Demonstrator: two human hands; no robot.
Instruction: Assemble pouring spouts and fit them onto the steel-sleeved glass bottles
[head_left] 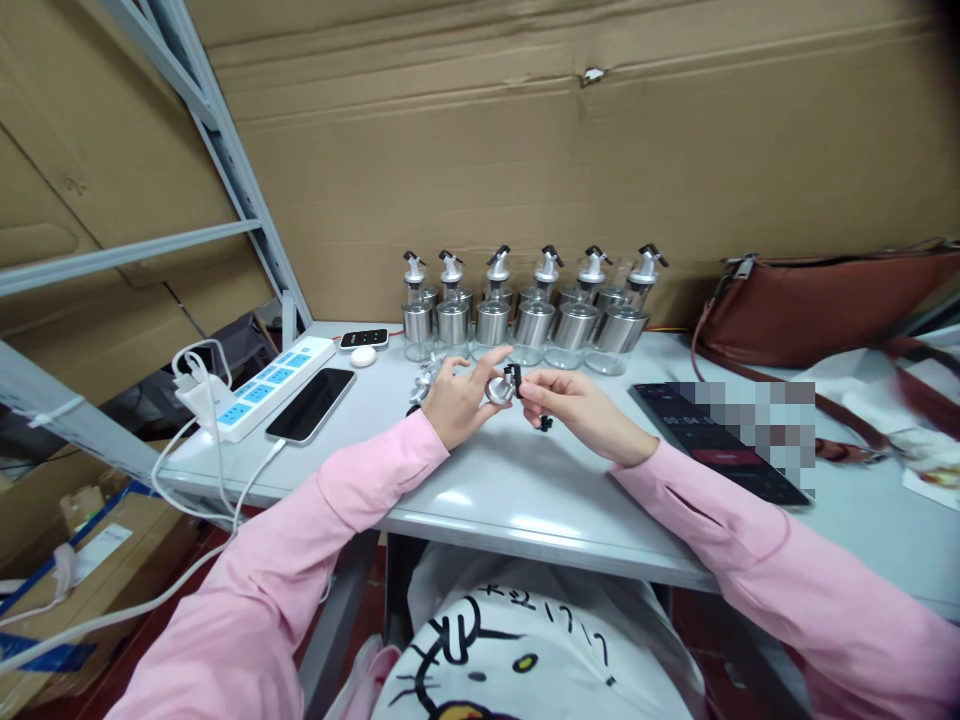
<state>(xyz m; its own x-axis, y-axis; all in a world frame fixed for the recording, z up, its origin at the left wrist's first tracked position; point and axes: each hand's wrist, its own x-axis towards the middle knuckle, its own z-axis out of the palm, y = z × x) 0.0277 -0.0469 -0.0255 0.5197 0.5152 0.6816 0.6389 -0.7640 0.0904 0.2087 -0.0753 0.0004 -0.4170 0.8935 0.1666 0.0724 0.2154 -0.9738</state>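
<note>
Working over the smooth, pale-grey bench (480,485), between its front and back edges, the left hand (457,402) and right hand (568,403) are pinching, respectively, a round silver-coloured pourer cap (498,390) and the small black plastic piece (515,379) against it, where light, steady fingertip pressure is probably serving alignment best.
</note>
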